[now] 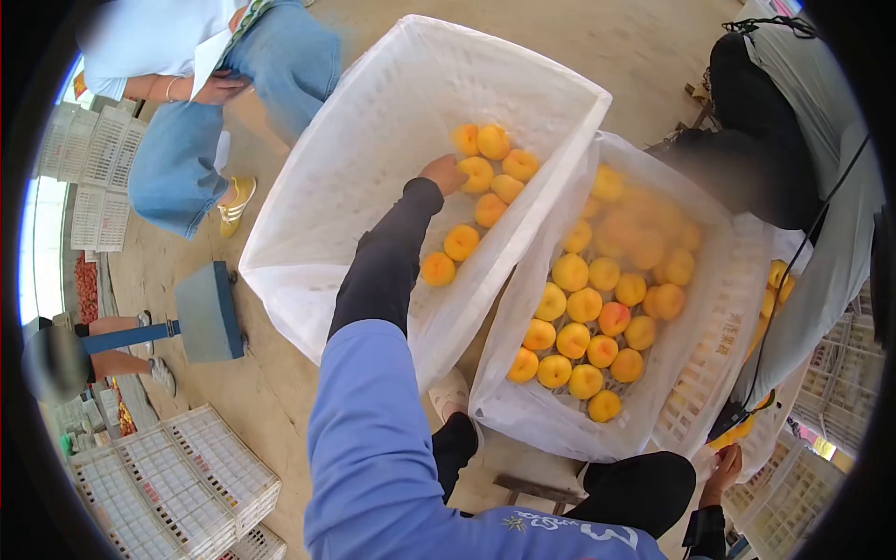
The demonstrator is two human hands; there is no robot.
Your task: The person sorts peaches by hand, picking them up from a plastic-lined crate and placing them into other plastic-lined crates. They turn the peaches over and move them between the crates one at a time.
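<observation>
My left hand (444, 175), in a blue sleeve with a black cuff, reaches into the left crate (317, 196), lined with white film. Its fingers close on a yellow-orange peach (477, 175); several more peaches (461, 243) lie along that crate's right side. Beside it, a second lined crate (551, 420) holds rows of peaches (585, 305), partly blurred at the far end. At the lower right, my right hand (721, 474) has its fingers drawn together near peaches (737, 433) at another crate's edge. What they grip, if anything, is hidden.
A person in jeans (280, 70) sits at upper left. Another person's dark-clothed leg (761, 140) and grey sleeve (812, 299) are close on the right. A blue platform scale (210, 313) and stacked white crates (177, 481) stand at left.
</observation>
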